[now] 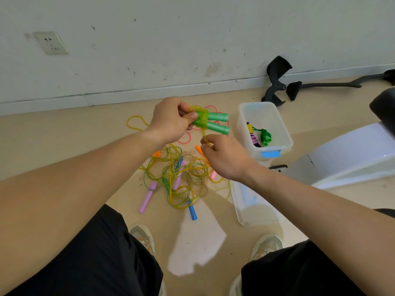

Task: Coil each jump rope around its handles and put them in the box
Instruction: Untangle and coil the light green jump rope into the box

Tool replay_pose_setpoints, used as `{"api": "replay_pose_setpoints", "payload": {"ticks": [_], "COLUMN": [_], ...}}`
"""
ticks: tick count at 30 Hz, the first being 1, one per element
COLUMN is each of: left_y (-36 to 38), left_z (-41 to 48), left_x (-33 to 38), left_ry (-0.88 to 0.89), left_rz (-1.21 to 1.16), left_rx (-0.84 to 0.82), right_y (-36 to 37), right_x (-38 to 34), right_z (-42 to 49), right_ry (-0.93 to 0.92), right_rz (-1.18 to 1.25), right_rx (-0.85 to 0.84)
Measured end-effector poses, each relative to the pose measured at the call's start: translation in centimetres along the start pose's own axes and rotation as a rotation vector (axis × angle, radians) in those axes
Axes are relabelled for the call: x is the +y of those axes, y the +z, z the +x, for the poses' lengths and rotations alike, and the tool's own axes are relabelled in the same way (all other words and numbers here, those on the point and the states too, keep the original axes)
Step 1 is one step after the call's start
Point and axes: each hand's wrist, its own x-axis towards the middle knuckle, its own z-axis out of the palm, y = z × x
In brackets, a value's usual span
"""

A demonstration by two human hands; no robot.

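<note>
Green plastic jump-rope handles [215, 116], paired and partly wound with translucent yellow cord [202, 119], were gripped in the left hand [171, 121] above the floor [64, 137]. Right hand [224, 158] pinched the cord's loose run below them. Clear plastic box [263, 112] stood just right, containing two coiled ropes [265, 136].

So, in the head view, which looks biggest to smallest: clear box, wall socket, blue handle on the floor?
1. clear box
2. wall socket
3. blue handle
The socket sits farther from the camera than the handle, so that pair's true order is unsure.
</note>
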Motion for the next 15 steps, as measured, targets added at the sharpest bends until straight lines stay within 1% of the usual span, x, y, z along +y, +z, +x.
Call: {"api": "replay_pose_setpoints", "payload": {"ticks": [4,6,8,11,15], "left_y": [0.2,0.3,0.3,0.4,0.2], "left_z": [0.0,-0.1,-0.3,-0.6,-0.8], "left_x": [0.1,0.1,0.4,0.7,1.4], "left_ry": [0.164,0.206,0.230,0.226,0.171], "left_rz": [0.274,0.353,0.392,0.324,0.141], "left_rx": [-0.016,-0.072,-0.156,-0.270,-0.404], "right_y": [-2.3,-3.9,-5.6,-7.1,-7.3], "right_x": [-0.3,-0.1,0.3,1.8,4.0], "right_z": [0.5,0.9,1.3,2.1,2.3], "right_ry": [-0.031,-0.040,-0.063,-0.130,-0.097], "right_rz": [-0.211,-0.176,-0.057,0.078,0.278], "right_rx": [0.080,0.095,0.111,0.069,-0.032]}}
